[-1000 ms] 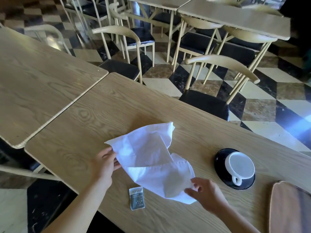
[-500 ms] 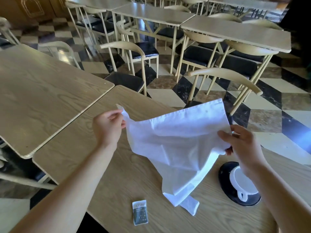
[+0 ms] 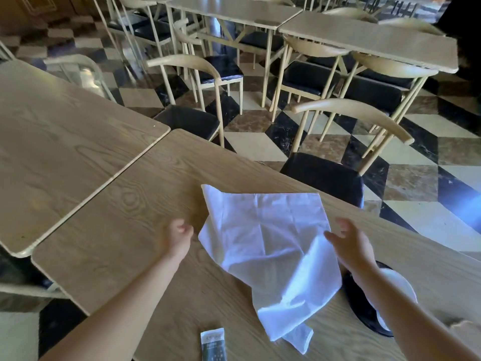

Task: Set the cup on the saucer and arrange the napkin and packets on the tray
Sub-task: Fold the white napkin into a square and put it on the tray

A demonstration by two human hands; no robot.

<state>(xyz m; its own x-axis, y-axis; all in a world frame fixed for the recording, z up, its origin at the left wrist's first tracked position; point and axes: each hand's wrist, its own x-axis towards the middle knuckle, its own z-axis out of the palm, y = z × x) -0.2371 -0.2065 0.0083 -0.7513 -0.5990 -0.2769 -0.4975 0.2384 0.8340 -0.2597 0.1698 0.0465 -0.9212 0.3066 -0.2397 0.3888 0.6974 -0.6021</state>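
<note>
- Daylight falls across the room from the right, bright on the pale floor tiles (image 3: 429, 220) and a blue-white glare patch at the right edge.
- The far left corner is dim and brown.
- The table (image 3: 130, 230) has a soft, even sheen, with weak shadows under the napkin (image 3: 268, 243).
- Both hands, left (image 3: 178, 237) and right (image 3: 351, 243), are smeared by motion.
- The wide lens bends table edges and chair (image 3: 351, 118) backs towards the frame's borders.
- The packet (image 3: 213, 343) print is too soft to read.

Creased white napkin (image 3: 268, 246) spread on table, packet (image 3: 213, 344) nearby, white cup (image 3: 398, 287) on black saucer (image 3: 360, 306).
</note>
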